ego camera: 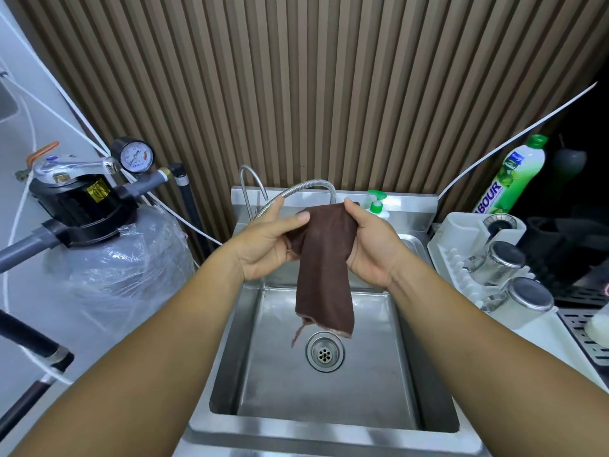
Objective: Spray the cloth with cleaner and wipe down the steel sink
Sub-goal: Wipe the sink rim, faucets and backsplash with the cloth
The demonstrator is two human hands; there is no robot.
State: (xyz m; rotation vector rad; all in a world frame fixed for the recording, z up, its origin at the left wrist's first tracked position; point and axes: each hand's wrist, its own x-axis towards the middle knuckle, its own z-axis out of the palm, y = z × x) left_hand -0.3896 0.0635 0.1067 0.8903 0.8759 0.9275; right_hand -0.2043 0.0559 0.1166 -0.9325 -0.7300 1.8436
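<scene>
Directly above the steel sink (362,390), a brown cloth (324,268) hangs between two bare hands. The left hand (273,240) pinches its upper left edge between thumb and fingers, and the right hand (370,249) grips the upper right edge with curled fingers. The cloth's long axis runs straight down from the hands toward the drain (324,351). Its lower hem appears to hang above the basin floor without touching it. The cloth is dark brown and soft, loosely folded lengthwise, with a frayed thread trailing from one bottom corner. A green-topped pump bottle (377,206) stands on the sink's back ledge just behind the right hand, so that hand looks nearer if it holds the cleaner. No spray bottle is clearly visible.
</scene>
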